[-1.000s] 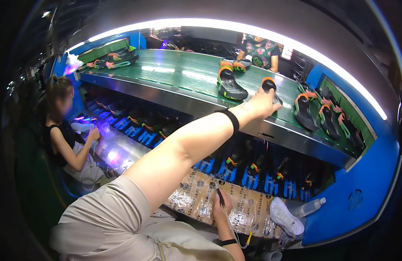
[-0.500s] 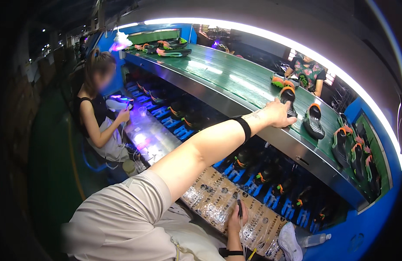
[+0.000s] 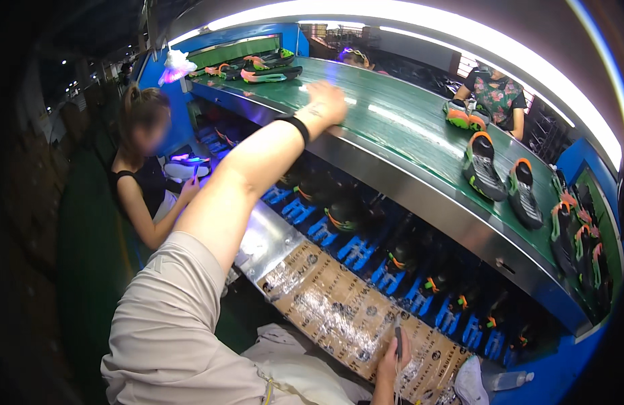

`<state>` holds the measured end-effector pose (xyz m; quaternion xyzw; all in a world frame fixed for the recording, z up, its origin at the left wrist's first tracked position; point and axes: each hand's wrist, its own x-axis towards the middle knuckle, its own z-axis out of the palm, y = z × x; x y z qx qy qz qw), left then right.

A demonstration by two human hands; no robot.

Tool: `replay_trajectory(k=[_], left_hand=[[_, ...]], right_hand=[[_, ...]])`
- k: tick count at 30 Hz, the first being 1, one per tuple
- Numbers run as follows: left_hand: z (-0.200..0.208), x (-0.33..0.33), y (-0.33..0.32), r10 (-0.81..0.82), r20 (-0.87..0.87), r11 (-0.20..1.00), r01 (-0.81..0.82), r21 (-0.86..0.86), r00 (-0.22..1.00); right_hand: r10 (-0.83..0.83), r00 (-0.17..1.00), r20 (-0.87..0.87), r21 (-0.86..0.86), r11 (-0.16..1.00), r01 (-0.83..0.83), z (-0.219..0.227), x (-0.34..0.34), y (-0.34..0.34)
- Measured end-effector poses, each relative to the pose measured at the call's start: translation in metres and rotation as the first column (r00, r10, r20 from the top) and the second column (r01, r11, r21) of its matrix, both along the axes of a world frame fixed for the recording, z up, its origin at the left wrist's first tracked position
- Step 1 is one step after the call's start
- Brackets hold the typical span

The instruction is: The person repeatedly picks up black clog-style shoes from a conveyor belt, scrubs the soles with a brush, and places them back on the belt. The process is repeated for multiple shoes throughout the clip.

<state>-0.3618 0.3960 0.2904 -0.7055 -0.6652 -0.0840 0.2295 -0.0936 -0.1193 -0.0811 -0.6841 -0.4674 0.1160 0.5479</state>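
The left hand (image 3: 327,102) is hovering over the green belt (image 3: 399,111) — its fingers are hiding, so I cannot tell their spread or hold. The right hand (image 3: 401,352) is closing snugly around a dark corded tool (image 3: 398,339) — a black-and-orange shoe (image 3: 484,169) is lying farther right on the belt.
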Motion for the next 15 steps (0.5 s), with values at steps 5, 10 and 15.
replay_trajectory(k=[5,10,15], left_hand=[[-0.019,-0.142,0.104,0.264,-0.012,0.935,-0.253,0.248,0.964],[-0.031,-0.252,0.171,0.289,-0.130,0.913,-0.233,0.335,0.948],[-0.021,-0.287,0.202,0.001,-0.219,0.998,0.013,0.064,0.976]], right_hand=[[-0.067,0.998,-0.012,-0.032,0.997,0.066,0.010,-0.013,0.002],[-0.025,0.999,-0.025,-0.160,0.987,0.020,-0.021,0.007,-0.004],[-0.010,0.999,0.040,-0.217,0.976,0.018,-0.027,0.012,-0.002]])
